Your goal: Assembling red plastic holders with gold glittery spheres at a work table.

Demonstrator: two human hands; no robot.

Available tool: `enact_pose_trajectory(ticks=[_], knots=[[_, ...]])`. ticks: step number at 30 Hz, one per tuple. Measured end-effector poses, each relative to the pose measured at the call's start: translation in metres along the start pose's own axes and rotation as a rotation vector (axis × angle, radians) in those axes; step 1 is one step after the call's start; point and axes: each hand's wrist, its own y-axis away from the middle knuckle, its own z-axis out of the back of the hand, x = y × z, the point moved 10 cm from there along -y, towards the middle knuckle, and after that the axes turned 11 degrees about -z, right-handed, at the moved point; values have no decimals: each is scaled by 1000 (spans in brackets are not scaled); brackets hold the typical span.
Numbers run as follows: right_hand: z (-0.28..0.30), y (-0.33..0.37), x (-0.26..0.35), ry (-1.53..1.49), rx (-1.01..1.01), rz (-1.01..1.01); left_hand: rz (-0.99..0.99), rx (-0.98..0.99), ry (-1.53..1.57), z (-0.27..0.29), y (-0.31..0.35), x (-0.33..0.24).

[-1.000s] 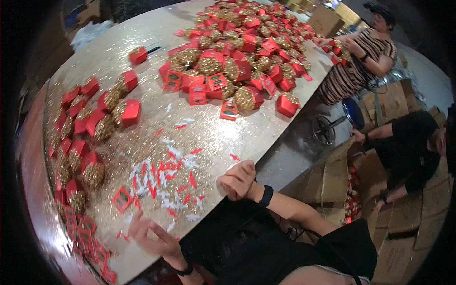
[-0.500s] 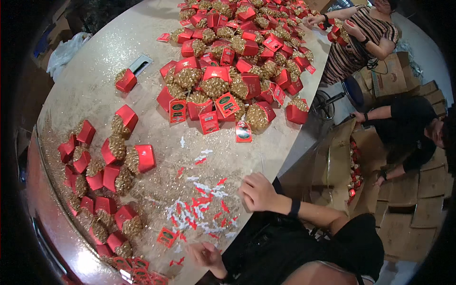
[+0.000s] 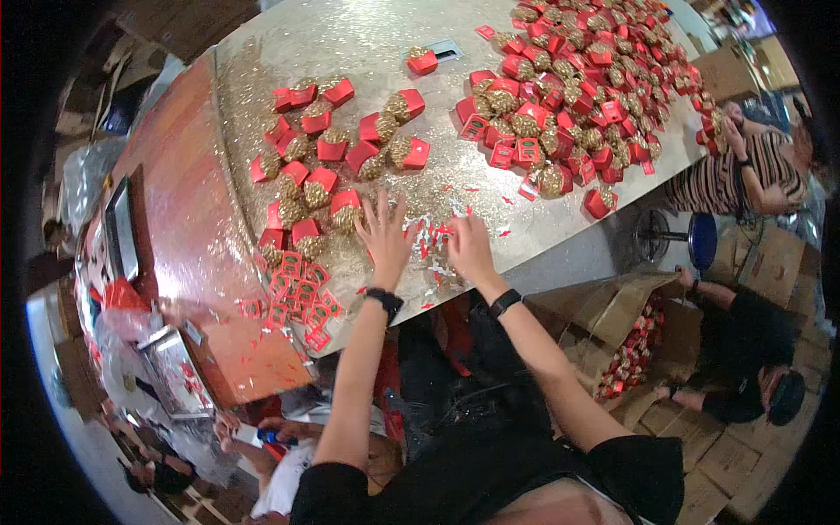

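Note:
My left hand [image 3: 385, 238] lies over the table near its front edge, fingers spread, with nothing seen in it. To its right, my right hand [image 3: 471, 248] has its fingers bent inward and closed at the pile of small red and white cut slips [image 3: 426, 238]. What those fingers hold, if anything, is hidden. Beyond and to the left of my left hand lie several glittery gold cone-like ornaments in red wrappers [image 3: 344, 208]. Loose red cards with dark oval labels [image 3: 297, 287] are heaped by the table corner.
A large heap of red-and-gold ornaments [image 3: 569, 96] covers the right side of the table [image 3: 341, 52]. At right, one co-worker [image 3: 770, 171] handles ornaments; another [image 3: 744, 341] is by an open carton [image 3: 569, 306]. A metal tray [image 3: 175, 372] and another person's hands [image 3: 254, 437] are at lower left.
The view has swung, bringing the left table end into sight. Both my hands have reached forward from the table edge to the slips. My left hand has spread its fingers.

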Motion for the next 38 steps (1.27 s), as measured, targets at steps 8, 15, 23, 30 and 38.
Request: enact_pose_trajectory(ticks=[8,15,23,30,38], knots=[[-6,70,-3,-229,349,82,213,310,-385,-23,38,94],[-29,-94,-16,-109,215,48,423,103,-312,47,73,78],[-116,-221,-1,-285,75,-69,473,309,134,1,121,-52],[-108,-208,51,-291,257,-43,301,423,87,-3,173,-8],[59,-173,-36,886,-13,-41,254,578,289,-13,114,-4]])
